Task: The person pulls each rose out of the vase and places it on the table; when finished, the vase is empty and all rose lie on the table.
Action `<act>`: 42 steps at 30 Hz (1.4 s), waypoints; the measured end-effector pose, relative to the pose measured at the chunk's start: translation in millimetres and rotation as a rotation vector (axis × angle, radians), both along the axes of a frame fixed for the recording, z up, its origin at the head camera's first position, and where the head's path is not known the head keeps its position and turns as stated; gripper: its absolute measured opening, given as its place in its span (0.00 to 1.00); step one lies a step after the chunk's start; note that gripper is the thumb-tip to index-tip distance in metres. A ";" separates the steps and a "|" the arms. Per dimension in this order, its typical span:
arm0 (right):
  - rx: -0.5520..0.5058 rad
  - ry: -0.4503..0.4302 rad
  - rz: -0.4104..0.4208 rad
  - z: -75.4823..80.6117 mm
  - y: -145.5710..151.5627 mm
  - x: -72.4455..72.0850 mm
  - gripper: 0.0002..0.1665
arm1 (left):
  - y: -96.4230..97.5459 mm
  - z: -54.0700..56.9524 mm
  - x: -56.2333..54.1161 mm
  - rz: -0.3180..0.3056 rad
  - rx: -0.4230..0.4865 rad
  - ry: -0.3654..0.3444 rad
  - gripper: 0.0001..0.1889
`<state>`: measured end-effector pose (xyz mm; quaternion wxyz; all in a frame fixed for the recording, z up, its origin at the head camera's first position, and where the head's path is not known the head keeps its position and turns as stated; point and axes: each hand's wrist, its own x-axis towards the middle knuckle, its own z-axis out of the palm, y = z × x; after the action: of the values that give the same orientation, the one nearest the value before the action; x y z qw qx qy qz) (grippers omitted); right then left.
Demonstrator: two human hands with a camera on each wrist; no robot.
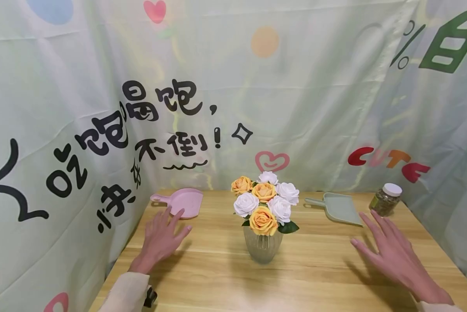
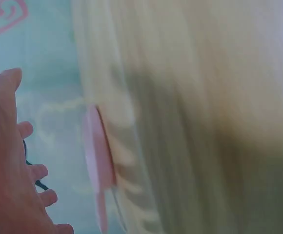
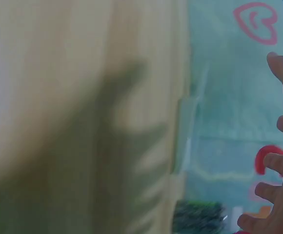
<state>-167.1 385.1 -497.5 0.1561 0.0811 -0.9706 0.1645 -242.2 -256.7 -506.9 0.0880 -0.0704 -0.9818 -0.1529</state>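
Note:
My left hand (image 1: 161,238) hovers above the table with fingers spread, nearest a pink dustpan (image 1: 186,203) at the back left. Over on the right, my right hand (image 1: 393,255) is also spread in the air, near a grey-green dustpan (image 1: 341,209) and a jar (image 1: 385,200) with a white lid. Neither hand holds anything. Between them stands a ribbed glass vase (image 1: 263,249) with orange and white roses (image 1: 263,220). The left wrist view has the pink dustpan (image 2: 97,148) beyond the fingers; the right wrist view catches the grey-green dustpan (image 3: 184,134) and the jar's dark contents (image 3: 197,217).
The wooden table (image 1: 202,277) is bounded at the back and both sides by a pale printed curtain (image 1: 315,108). A dark band or device (image 1: 150,297) sits at the left wrist. Both hands cast shadows on the tabletop.

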 end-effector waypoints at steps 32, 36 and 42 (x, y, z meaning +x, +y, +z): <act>-0.296 0.040 0.332 78.3 -143.2 -35.5 0.39 | 124.7 46.5 13.5 -0.435 0.348 -0.117 0.49; -0.331 0.067 0.386 79.7 -159.1 -40.0 0.36 | 132.9 44.0 14.1 -0.481 0.423 -0.142 0.53; -0.430 0.049 0.453 73.4 -177.1 -41.6 0.40 | 147.6 35.2 15.1 -0.561 0.557 -0.188 0.51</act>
<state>-208.7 208.0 -424.0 0.1522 0.2643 -0.8667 0.3948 -227.1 -109.0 -471.7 -0.0318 -0.2946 -0.8493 -0.4369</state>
